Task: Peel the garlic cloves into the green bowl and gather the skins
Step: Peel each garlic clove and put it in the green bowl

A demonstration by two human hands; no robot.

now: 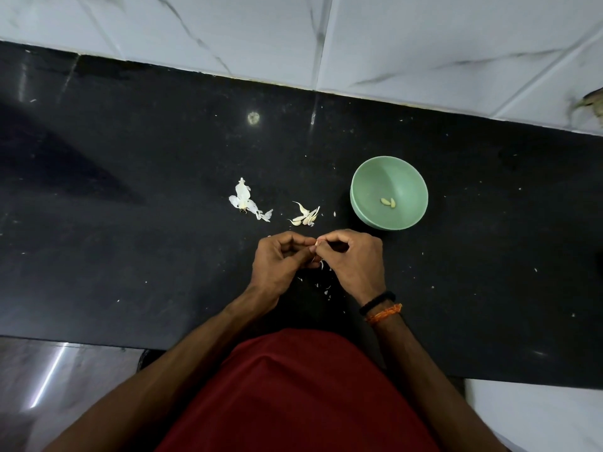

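My left hand and my right hand meet over the black counter, fingers curled, both pinching a small garlic clove between them; most of the clove is hidden. A bit of skin hangs below the fingers. The green bowl stands to the upper right of my hands and holds two peeled cloves. Just beyond my hands lies a small cluster of unpeeled cloves. Left of it sits a pile of papery white skins.
Small skin flakes are scattered on the black counter under and around my hands. A white marble-tiled wall rises behind the counter. The counter's front edge runs near my red shirt.
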